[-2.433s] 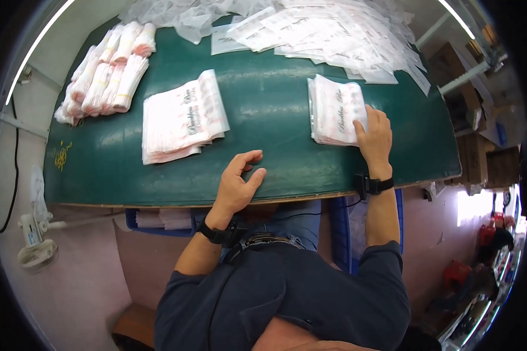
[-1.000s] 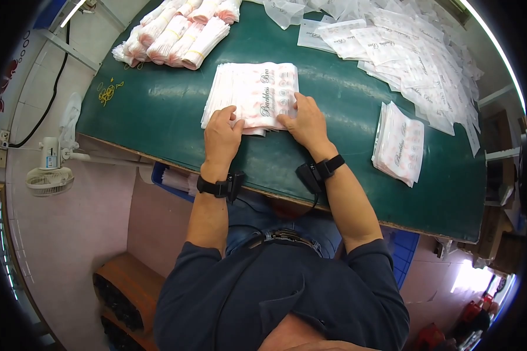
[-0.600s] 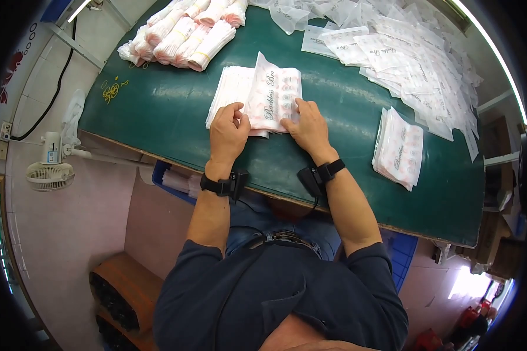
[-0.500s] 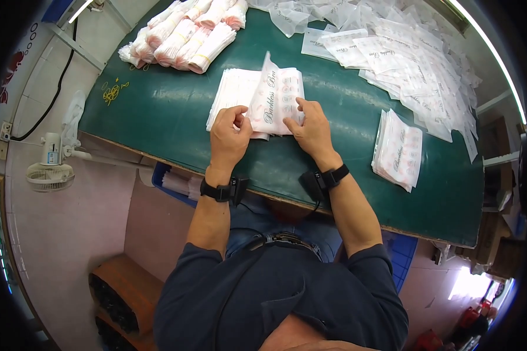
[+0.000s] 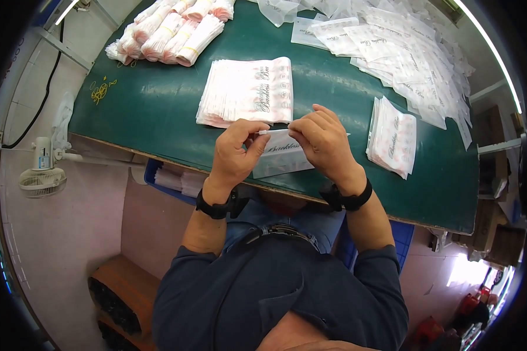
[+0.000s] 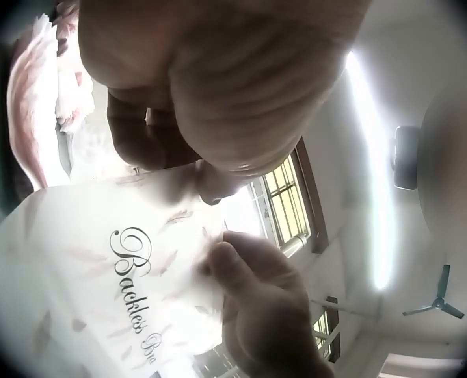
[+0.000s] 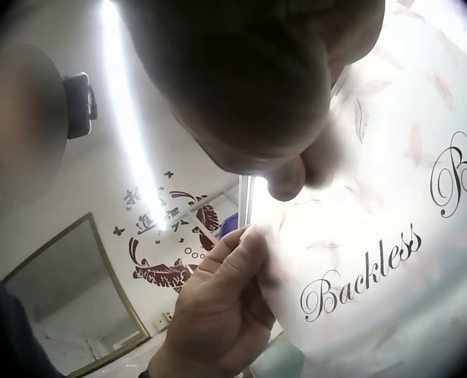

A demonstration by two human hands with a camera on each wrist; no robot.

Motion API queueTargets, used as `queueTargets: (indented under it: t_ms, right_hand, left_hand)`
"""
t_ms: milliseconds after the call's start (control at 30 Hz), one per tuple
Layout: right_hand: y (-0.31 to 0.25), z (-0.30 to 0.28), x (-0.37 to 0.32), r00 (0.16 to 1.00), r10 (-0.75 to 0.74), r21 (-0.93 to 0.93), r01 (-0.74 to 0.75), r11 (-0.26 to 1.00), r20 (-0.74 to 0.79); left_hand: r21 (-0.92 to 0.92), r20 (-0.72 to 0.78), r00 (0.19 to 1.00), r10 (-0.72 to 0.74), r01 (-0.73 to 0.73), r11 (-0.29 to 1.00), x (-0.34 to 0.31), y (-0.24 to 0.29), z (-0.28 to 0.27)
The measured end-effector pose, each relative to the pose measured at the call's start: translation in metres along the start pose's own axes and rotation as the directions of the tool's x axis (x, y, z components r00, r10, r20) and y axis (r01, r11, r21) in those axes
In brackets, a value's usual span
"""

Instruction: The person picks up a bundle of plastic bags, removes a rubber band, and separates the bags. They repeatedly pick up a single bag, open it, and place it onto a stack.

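Both hands pinch one edge of a translucent printed plastic bag (image 5: 282, 153), lettered "Backless Bra", low over the front of the table. My left hand (image 5: 235, 152) grips its left part between thumb and fingers. Close beside it, my right hand (image 5: 327, 143) pinches the same edge farther right. The wrist views show the bag (image 6: 99, 268) hanging from the fingertips, with pale feather-like marks and black script (image 7: 363, 276). Just beyond the hands lies a stack of printed bags (image 5: 234, 88), face up.
A smaller bag stack (image 5: 392, 137) lies to the right on the green table (image 5: 328, 88). Rubber-banded bag bundles (image 5: 170, 32) sit at the back left, near yellow rubber bands (image 5: 101, 90). Loose bags (image 5: 398, 52) spread across the back right. A blue crate (image 5: 401, 237) stands below the table edge.
Both hands moved from the right-hand stack to the middle one, lifted its top bag and drew it toward the body. The bag is now off the stack, held by both hands.
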State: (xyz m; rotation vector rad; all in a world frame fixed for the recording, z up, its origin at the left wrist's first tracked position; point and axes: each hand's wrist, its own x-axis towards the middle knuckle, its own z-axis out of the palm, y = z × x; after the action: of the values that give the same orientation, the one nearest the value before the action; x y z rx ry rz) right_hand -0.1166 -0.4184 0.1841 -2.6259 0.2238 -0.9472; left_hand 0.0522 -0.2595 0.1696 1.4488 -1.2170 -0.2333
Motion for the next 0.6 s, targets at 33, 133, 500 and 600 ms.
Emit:
queueTargets:
  t_ms: [33,133,500,600]
  right_hand:
    - [0.0,0.0,-0.002,0.999,0.001,-0.005,-0.002,1.0,-0.035]
    - [-0.006,0.003,-0.005,0.995,0.006,-0.014,-0.007,1.0,-0.103]
    - [-0.023,0.017,-0.013,0.973,-0.062,0.052,0.076,0.996,-0.224]
    - [-0.023,0.019,-0.014,0.973,-0.055,0.058,0.07,0.996,-0.224]
  left_hand:
    - [-0.015,0.019,1.0,-0.023,0.023,1.0,-0.003,-0.004,0.002]
    - [-0.034,0.02,0.999,-0.043,0.044,0.998,-0.009,-0.006,0.008]
    - [-0.035,-0.017,0.999,-0.042,0.041,0.999,-0.016,-0.002,0.02]
    - [-0.016,-0.016,1.0,-0.016,0.016,1.0,-0.017,-0.004,0.021]
